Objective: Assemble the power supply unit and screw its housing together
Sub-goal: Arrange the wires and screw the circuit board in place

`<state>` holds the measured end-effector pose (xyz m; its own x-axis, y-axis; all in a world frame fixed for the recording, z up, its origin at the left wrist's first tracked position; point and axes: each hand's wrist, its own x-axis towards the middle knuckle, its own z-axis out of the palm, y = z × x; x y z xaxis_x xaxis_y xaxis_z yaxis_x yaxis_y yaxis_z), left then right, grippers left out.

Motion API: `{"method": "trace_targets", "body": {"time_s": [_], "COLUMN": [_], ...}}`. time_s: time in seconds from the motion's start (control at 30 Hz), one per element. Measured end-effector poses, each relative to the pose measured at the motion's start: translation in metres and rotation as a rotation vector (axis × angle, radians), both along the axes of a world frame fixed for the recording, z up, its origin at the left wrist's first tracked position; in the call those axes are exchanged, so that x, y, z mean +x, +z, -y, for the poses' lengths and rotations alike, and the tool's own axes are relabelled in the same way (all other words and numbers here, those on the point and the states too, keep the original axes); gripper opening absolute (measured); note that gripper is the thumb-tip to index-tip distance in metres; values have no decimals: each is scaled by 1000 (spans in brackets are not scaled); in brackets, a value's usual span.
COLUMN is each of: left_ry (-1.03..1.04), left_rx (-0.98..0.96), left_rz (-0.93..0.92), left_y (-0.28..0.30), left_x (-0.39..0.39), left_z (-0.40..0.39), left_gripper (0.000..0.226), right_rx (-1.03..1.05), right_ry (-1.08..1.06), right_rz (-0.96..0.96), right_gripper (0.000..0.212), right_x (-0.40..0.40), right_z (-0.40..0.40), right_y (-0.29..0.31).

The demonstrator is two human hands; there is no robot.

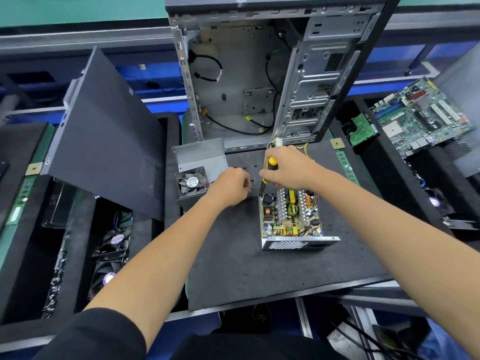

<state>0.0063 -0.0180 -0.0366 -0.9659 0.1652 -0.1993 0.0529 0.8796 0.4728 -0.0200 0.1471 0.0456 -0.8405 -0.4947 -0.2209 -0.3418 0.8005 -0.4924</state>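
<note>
R hand (288, 167) grips yellow screwdriver (270, 168) at open PSU's (292, 216) 12 o'clock edge; L hand (231, 187), fingers curled, contents unclear, at its 10 o'clock.

Screwdriver (270, 169) tip — behind housing

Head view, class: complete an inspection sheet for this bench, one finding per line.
Surface: black foam mat.
Job's things: open power supply unit, circuit board exposed; grey metal cover with fan apart on its left; small black screws loose.
Clutter: green motherboard, black side panel.
Grippers: right hand grips yellow-handled screwdriver; left hand curled, contents hidden.
Cables: yellow-black bundle.
Surroundings: empty grey computer case.
</note>
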Motion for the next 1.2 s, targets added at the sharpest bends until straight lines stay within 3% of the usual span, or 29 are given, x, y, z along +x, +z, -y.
{"method": "trace_targets", "body": {"time_s": [0.6, 1.03, 1.2], "left_ry": [-2, -9, -17], "left_rx": [-8, -77, -105], "left_rz": [34, 37, 41], "left_y": [1, -2, -2], "left_x": [-1, 2, 2], "left_z": [0, -3, -3], "left_gripper": [5, 16, 11], "right_rx": [32, 272, 393], "right_ry": [41, 308, 393], "right_rz": [-10, -170, -257], "right_gripper": [15, 13, 14], "right_x": [2, 0, 1], "right_z": [4, 22, 32], "right_y": [-4, -3, -2]}}
